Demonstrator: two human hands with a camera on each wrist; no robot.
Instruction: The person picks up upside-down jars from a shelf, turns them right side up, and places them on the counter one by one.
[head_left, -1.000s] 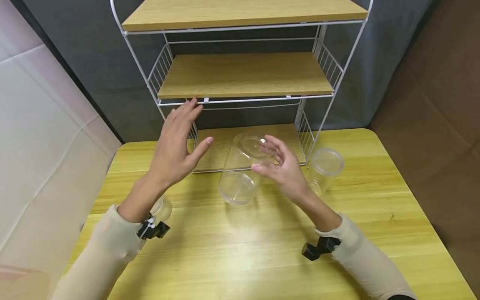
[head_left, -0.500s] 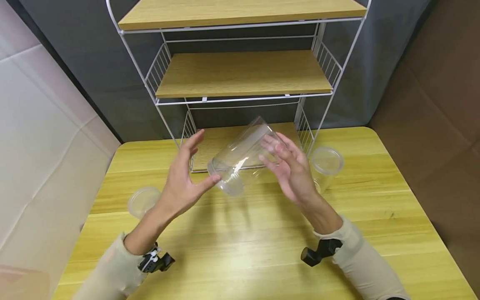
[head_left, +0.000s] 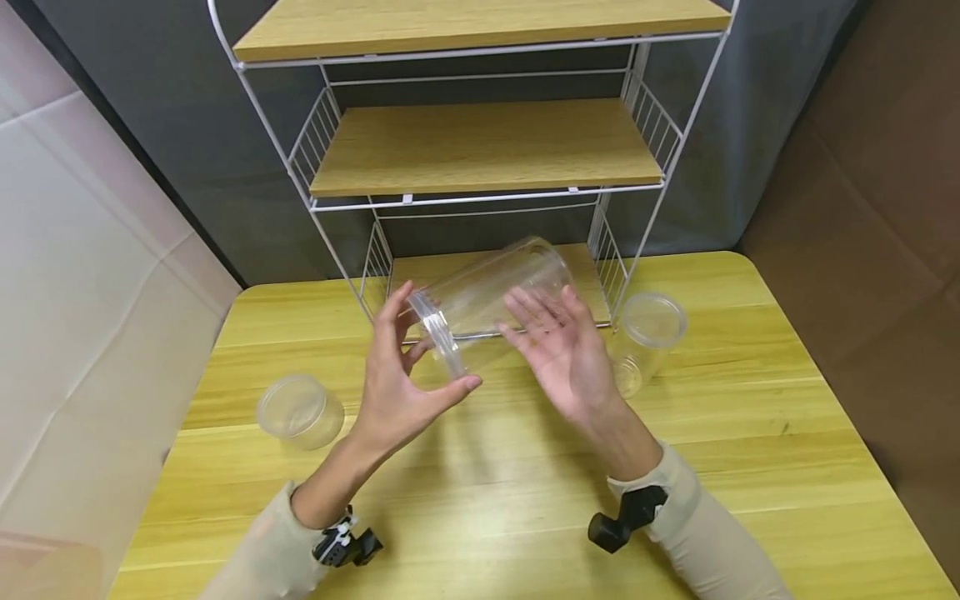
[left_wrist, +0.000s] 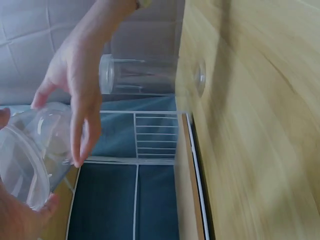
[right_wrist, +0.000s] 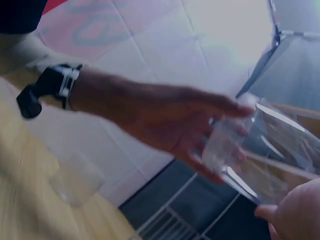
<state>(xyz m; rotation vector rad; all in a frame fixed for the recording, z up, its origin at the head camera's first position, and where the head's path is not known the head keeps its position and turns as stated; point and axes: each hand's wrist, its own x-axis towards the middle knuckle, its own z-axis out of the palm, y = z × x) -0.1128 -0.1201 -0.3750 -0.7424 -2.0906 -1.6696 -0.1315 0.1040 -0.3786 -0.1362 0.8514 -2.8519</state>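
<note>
A tall clear plastic jar (head_left: 495, 287) is tilted sideways in the air before the bottom shelf, its ridged lid end to the lower left. My left hand (head_left: 408, 379) grips that lid end, thumb on the near side and fingers on the far side. The right wrist view shows the left hand (right_wrist: 175, 120) spread around the same end. Beside the jar's other end is my right hand (head_left: 562, 354), palm up, its fairly straight fingers at the jar's underside. In the left wrist view, the right hand (left_wrist: 80, 85) is next to the jar's base (left_wrist: 55, 130).
A white wire rack (head_left: 487, 197) with wooden shelves (head_left: 487, 146) stands at the back of the wooden table (head_left: 525, 517). A short clear tub (head_left: 300, 412) sits at the left. Another tall clear jar (head_left: 648, 342) stands by the rack's right front leg.
The jar has swung from near upright to tilted sideways, lid end left. My left hand has come down from the rack and taken hold of that end. The right hand's fingers have straightened.
</note>
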